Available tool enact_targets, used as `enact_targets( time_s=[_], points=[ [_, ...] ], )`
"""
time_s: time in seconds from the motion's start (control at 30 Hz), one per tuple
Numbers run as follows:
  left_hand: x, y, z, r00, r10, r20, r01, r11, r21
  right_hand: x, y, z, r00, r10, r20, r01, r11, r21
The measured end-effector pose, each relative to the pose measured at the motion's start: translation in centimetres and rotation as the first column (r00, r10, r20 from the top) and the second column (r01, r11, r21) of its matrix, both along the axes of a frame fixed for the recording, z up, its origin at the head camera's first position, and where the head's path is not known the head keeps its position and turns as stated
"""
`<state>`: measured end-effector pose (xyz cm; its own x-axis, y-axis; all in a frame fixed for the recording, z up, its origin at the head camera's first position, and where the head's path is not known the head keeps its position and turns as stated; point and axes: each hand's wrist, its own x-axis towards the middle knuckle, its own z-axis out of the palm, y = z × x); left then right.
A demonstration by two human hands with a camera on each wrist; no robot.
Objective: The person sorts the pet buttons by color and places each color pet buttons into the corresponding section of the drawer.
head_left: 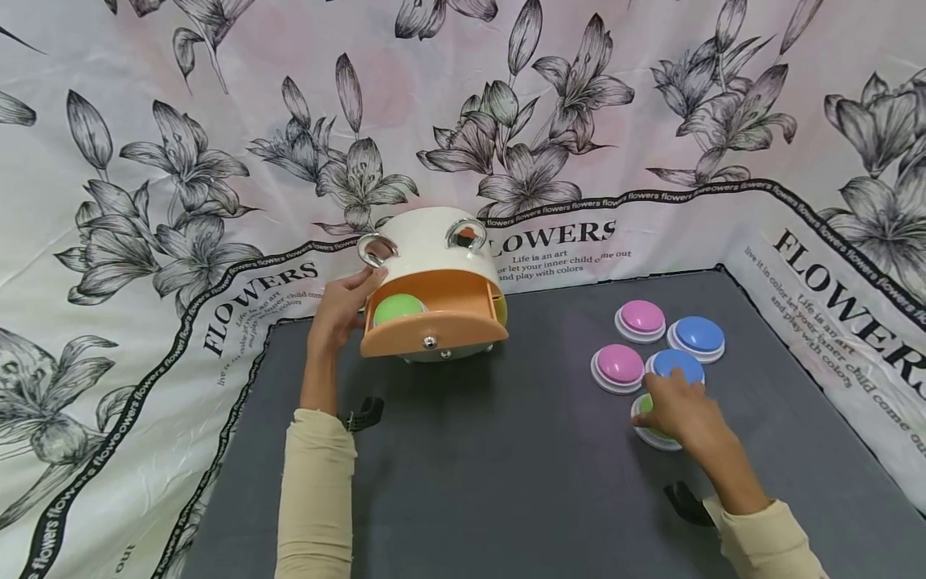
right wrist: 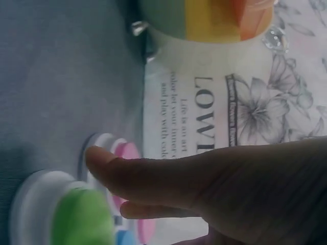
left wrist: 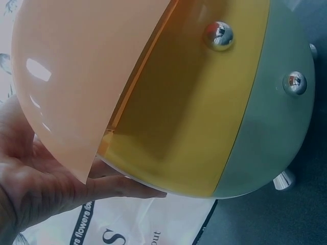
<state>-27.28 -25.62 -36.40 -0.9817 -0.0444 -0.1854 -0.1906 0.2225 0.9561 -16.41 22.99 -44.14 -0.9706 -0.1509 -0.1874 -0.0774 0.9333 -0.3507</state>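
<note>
A small rounded drawer box (head_left: 438, 237) with a cream top and two shiny rings stands at the back of the table. Its orange top drawer (head_left: 434, 330) is pulled out, and a green round button (head_left: 397, 308) lies in it at the left. My left hand (head_left: 342, 310) rests against the box's left side, fingers fairly straight; in the left wrist view the drawer front partly covers it. My right hand (head_left: 683, 414) hovers over a white-based green button (head_left: 654, 438), with thumb and fingers apart. The fingertips partly cover a blue button (head_left: 674, 363) just behind.
Two pink buttons (head_left: 619, 367) and another blue button (head_left: 696, 336) lie behind the right hand. Below the open drawer are a yellow drawer (left wrist: 189, 97) and a green drawer (left wrist: 271, 102), both closed. A flower-printed cloth (head_left: 564, 249) rises behind the dark table (head_left: 506, 482).
</note>
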Motion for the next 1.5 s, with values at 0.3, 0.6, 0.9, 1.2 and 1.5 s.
enact_targets(
  time_s=[0.3,0.6,0.9,1.2,1.5],
  points=[
    [0.4,-0.4,0.0,1.000,0.011,-0.011,-0.011,1.000,0.003,0.8,-0.1,-2.4,0.996,-0.063,-0.066,0.061,0.998,-0.032],
    [1.0,-0.4,-0.3,1.000,0.015,-0.006,-0.015,1.000,0.006,1.5,0.0,-3.8,0.991,-0.112,-0.079,0.105,0.991,-0.080],
    [1.4,0.6,0.5,1.000,0.012,0.025,-0.012,1.000,0.013,1.9,0.8,-3.8,0.988,-0.137,-0.071,0.132,0.988,-0.076],
    [2.1,1.2,1.4,1.000,0.009,0.019,-0.009,1.000,0.015,1.2,1.2,0.9,0.971,-0.029,-0.237,0.000,0.993,-0.120],
    [0.9,0.6,-0.4,1.000,0.020,-0.022,-0.020,1.000,0.009,0.7,1.0,6.2,0.949,-0.013,-0.315,-0.039,0.987,-0.158]
  ],
)
